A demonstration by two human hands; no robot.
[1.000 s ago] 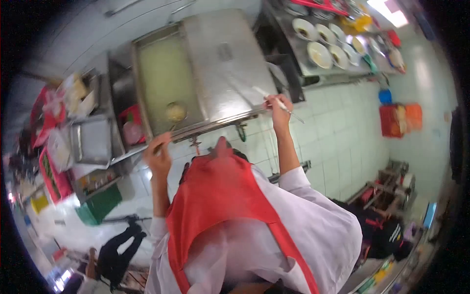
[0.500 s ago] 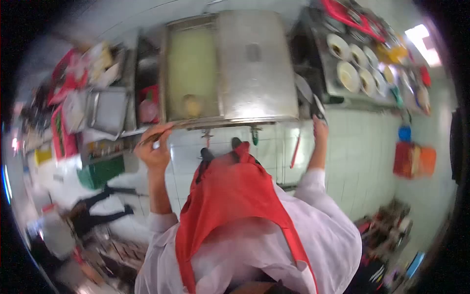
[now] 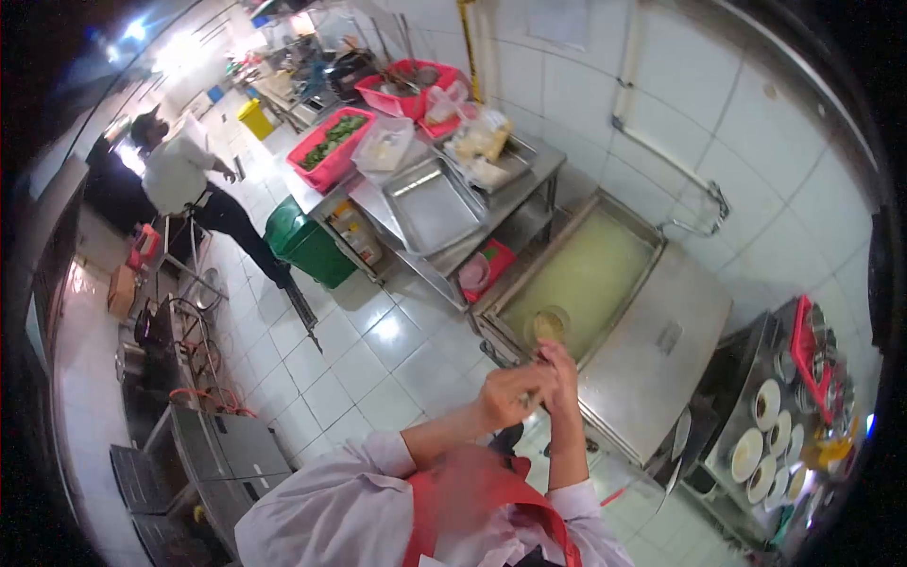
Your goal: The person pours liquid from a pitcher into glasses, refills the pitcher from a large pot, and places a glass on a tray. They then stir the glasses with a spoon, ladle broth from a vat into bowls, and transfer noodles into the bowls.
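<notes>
My left hand (image 3: 513,395) is closed beside my right hand, near the front edge of a metal vat (image 3: 605,352); a dark bit of a handle shows by its fingers. My right hand (image 3: 559,380) is upright, its fingers bent round the handle just below a round strainer (image 3: 550,324). The two hands touch or overlap, which partly hides the handle. The strainer is over the near end of the cloudy yellow-green liquid (image 3: 586,274). A metal lid (image 3: 652,354) covers the vat's right part.
Left of the vat, a steel table holds an empty tray (image 3: 435,203), bags and a pink basket of greens (image 3: 331,142). A green bin (image 3: 307,248) stands below. Bowls (image 3: 746,454) crowd a counter at right. Another person (image 3: 179,170) is at far left.
The view has turned left. My hands were far apart and have come together near the strainer. My right hand has left the dark-handled utensil by the vat's right side.
</notes>
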